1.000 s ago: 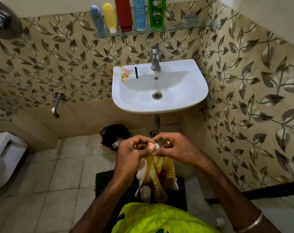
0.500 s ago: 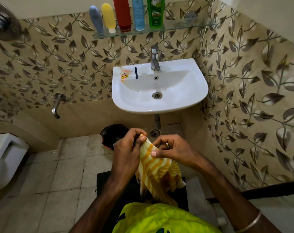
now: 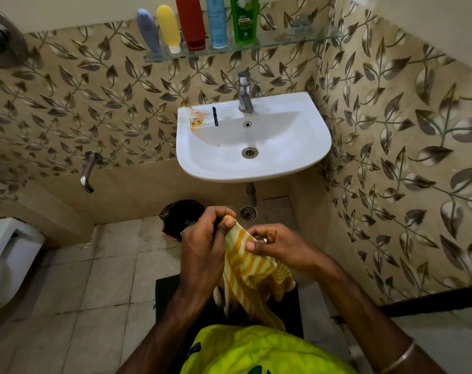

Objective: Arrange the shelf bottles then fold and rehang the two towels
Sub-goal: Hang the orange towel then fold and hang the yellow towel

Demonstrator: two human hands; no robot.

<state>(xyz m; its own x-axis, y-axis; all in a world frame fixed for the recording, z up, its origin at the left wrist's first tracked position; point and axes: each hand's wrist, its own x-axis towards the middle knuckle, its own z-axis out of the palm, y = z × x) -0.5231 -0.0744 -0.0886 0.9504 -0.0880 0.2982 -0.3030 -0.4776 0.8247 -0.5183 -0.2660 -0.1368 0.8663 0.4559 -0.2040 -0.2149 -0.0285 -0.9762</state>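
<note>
The left hand [image 3: 205, 244] pinches the top corner of the striped yellow towel [image 3: 249, 276]; the right hand [image 3: 276, 245] pinches its edge just beside. The towel hangs lengthwise below both hands.

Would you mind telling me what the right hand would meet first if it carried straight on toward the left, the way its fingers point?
Probably the left hand, just beyond the right hand across the striped towel both hold; depth is uncertain.
</note>
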